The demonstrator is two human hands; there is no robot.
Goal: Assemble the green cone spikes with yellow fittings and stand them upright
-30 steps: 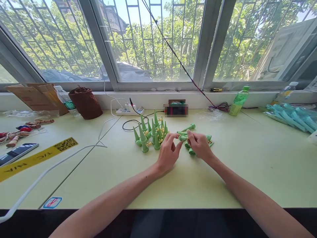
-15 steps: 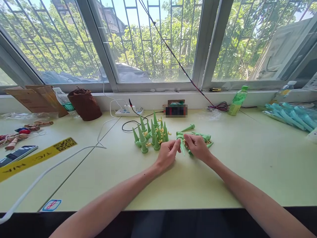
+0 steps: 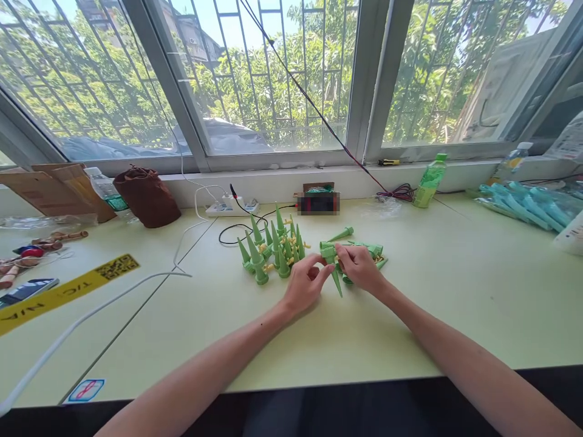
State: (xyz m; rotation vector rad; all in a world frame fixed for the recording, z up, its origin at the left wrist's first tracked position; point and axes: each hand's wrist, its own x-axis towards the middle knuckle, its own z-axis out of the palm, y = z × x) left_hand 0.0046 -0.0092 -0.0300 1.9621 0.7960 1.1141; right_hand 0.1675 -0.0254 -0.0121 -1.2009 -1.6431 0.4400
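Note:
My left hand (image 3: 304, 284) and my right hand (image 3: 362, 268) meet over the table around one green plastic watering spike (image 3: 328, 254). The spike's wide threaded end is up and its thin tip slants down toward me. Left thumb and forefinger close on its near side, while the right fingers pinch it near the collar; what lies under those fingertips is hidden. Left of my hands stands a cluster of green spikes (image 3: 257, 268), mostly points up, with small yellow valves among them. Loose spikes (image 3: 375, 249) lie partly behind my right hand. Another single spike (image 3: 341, 234) lies beyond.
Along the wall are a power strip (image 3: 232, 208), a small device with a blurred face (image 3: 317, 203), a green bottle (image 3: 429, 182) and a brown pouch (image 3: 146, 197). A white cable (image 3: 113, 285) crosses the left side. Blue-green packages (image 3: 523, 203) lie far right.
The held spike has turned and shows more of its body, its tip lower. My left fingers have loosened and shifted around it. The view has swung slightly right.

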